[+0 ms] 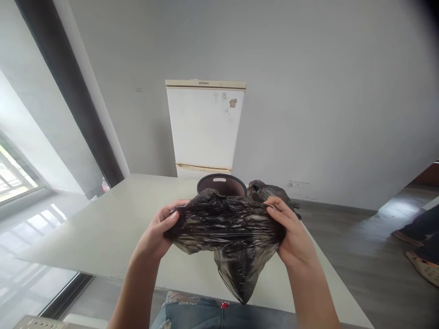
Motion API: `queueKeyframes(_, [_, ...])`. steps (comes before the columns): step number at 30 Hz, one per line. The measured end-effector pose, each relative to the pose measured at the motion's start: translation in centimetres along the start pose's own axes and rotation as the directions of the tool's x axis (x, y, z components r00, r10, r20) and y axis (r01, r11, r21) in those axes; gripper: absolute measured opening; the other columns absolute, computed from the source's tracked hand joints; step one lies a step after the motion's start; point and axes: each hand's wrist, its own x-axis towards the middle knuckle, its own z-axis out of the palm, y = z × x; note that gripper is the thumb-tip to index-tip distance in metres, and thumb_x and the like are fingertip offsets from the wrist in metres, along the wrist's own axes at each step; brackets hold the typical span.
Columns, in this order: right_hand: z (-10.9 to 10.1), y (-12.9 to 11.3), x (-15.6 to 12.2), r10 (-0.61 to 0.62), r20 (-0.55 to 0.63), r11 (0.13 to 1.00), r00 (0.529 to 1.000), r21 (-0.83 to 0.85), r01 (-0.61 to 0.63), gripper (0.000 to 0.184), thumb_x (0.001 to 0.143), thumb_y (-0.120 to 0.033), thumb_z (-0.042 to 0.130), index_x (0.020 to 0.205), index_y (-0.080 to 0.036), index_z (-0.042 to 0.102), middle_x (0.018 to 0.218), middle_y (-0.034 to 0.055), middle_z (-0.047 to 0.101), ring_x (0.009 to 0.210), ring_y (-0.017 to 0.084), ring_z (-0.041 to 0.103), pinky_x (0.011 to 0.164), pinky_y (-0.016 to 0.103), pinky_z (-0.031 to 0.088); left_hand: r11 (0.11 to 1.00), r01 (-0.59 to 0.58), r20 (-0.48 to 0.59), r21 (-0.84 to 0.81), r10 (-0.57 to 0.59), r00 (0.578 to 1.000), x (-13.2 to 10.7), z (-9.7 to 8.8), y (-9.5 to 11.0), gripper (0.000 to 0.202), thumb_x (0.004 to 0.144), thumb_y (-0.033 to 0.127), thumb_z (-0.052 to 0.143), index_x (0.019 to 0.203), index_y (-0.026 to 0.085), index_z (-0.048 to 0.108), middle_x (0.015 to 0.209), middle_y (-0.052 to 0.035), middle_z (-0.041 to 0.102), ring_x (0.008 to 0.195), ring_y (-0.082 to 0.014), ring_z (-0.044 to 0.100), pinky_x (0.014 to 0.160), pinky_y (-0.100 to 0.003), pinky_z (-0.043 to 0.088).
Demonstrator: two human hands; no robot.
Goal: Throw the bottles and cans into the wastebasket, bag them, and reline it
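A crumpled black plastic bag (226,228) is stretched between my two hands above the white table (113,224). My left hand (159,233) grips its left edge, fingers curled around the plastic. On the right edge my right hand (288,228) is closed in the same way. The bag's lower part hangs down towards my lap. Just behind the bag stands a round dark bin (222,183) with an open top. A second bunched black bag (270,192) lies on the table to the right of the bin.
A small white fridge (205,128) stands against the grey wall behind the table. A window (13,176) is at the left. At the far right, another person's feet in sandals (423,260) rest on the wooden floor.
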Motion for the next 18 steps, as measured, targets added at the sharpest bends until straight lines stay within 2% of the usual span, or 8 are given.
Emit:
queueKeyframes(4, [-2.2,-0.6,-0.1,-0.187,0.087,0.978,0.978,-0.077,0.194,0.026,0.079,-0.035,0.087,0.096,-0.03,0.069,0.074,-0.0036,0.054,0.064,0.014,0.05,0.057,0.025,0.039,0.984,-0.138,-0.087,-0.112,0.129,0.988,-0.1,-1.4,0.5,0.045,0.071,0.038,0.088,0.11,0.022,0.07,0.086,-0.0055,0.072,0.08,-0.0258,0.072,0.073,-0.038,0.061])
queueKeyframes(6, [-3.9,-1.3,-0.1,-0.155,0.393,0.949,0.906,-0.195,0.247,0.025,0.077,-0.041,0.087,0.095,-0.029,0.074,0.063,-0.0043,0.05,0.055,0.013,0.043,0.053,0.026,0.036,0.945,-0.278,-0.167,-0.173,0.25,0.954,-0.1,-1.5,0.6,0.033,0.07,0.032,0.088,0.089,0.023,0.062,0.069,0.0017,0.059,0.07,-0.0198,0.067,0.064,-0.031,0.059])
queueKeyframes(8, [-5.6,-2.4,0.0,0.118,0.805,0.903,0.582,-0.331,0.274,0.03,0.076,-0.04,0.088,0.101,-0.028,0.08,0.061,-0.0015,0.059,0.051,0.014,0.048,0.053,0.028,0.042,0.914,-0.335,-0.18,-0.228,0.298,0.937,-0.2,-1.1,0.6,0.036,0.072,0.023,0.086,0.079,0.022,0.051,0.065,0.0053,0.048,0.06,-0.0125,0.059,0.055,-0.023,0.053])
queueKeyframes(10, [-6.6,-3.0,0.1,0.322,0.921,0.872,0.221,-0.379,0.309,0.031,0.081,-0.038,0.085,0.11,-0.026,0.083,0.066,0.0035,0.069,0.055,0.017,0.058,0.061,0.031,0.05,0.905,-0.327,-0.155,-0.274,0.294,0.943,-0.3,-0.5,0.7,0.038,0.076,0.017,0.082,0.078,0.021,0.044,0.069,0.0065,0.044,0.052,-0.0067,0.049,0.048,-0.018,0.045])
queueKeyframes(11, [-6.6,-2.9,0.1,0.31,0.925,0.88,0.222,-0.367,0.303,0.031,0.085,-0.04,0.082,0.113,-0.027,0.082,0.072,0.0055,0.072,0.06,0.018,0.062,0.065,0.032,0.052,0.902,-0.321,-0.147,-0.289,0.289,0.946,-0.3,-0.1,0.7,0.038,0.078,0.015,0.081,0.079,0.021,0.043,0.072,0.0067,0.044,0.049,-0.0048,0.045,0.045,-0.016,0.042])
queueKeyframes(12, [-6.3,-2.4,0.0,0.247,0.908,0.892,0.337,-0.349,0.286,0.034,0.088,-0.044,0.079,0.119,-0.028,0.081,0.081,0.0075,0.076,0.067,0.019,0.065,0.069,0.033,0.054,0.897,-0.324,-0.148,-0.301,0.291,0.945,-0.4,0.3,0.7,0.039,0.08,0.015,0.079,0.08,0.021,0.041,0.074,0.007,0.043,0.048,-0.0037,0.042,0.043,-0.015,0.039])
queueKeyframes(14, [-4.9,-0.4,-0.5,0.097,0.721,0.907,0.686,-0.349,0.238,0.055,0.087,-0.056,0.078,0.135,-0.031,0.071,0.114,0.0107,0.076,0.088,0.022,0.069,0.078,0.035,0.057,0.885,-0.332,-0.161,-0.327,0.294,0.942,-0.3,1.1,0.5,0.04,0.083,0.015,0.078,0.08,0.021,0.038,0.075,0.0073,0.043,0.048,-0.0034,0.042,0.043,-0.014,0.039])
queueKeyframes(18, [0.2,5.3,-2.5,0.313,0.616,0.785,0.723,-0.597,0.169,0.118,0.067,-0.052,0.095,0.166,-0.038,0.031,0.167,0.01,0.04,0.147,0.034,0.046,0.112,0.047,0.048,0.878,-0.295,-0.205,-0.378,0.231,0.951,0.3,2.0,0.0,0.04,0.08,0.012,0.081,0.083,0.022,0.043,0.078,0.0073,0.049,0.057,-0.005,0.052,0.055,-0.015,0.047])
